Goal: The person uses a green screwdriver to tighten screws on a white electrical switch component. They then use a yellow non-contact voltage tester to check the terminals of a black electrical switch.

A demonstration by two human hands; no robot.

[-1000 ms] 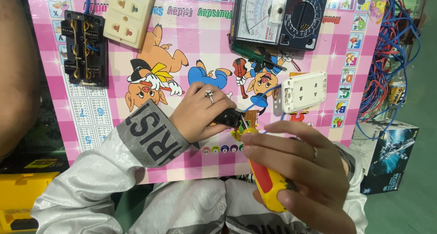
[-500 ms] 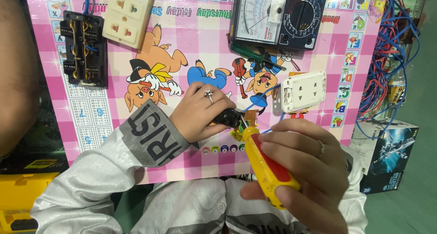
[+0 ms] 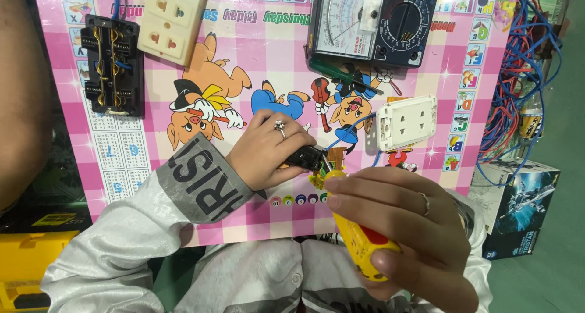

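The left hand pinches a small black part down on the pink board, fingers curled over it so that only its right end shows. The right hand is wrapped tight round the yellow handle of a screwdriver, thumb on the red patch near the butt, and the thin shaft runs up and left with its tip at the right end of the part. A blue wire comes down from the far right to the same spot, so the tip seems to be working a terminal screw where that wire enters; whether the screw is loose or tight cannot be told, since the fingers and the shaft hide it.

As a judgement, the work is midway. Just right of the hands a white socket lies face up, near the wire. At the far left a black socket back lies with its terminals showing and a cream socket rests beside it; a short blue wire leaves the top edge there. None looks joined to the part in hand. A meter lies at the far edge, and a green screwdriver lies just near of it, neither touched. A tangle of wires hangs off the bench at right, above a box on the floor
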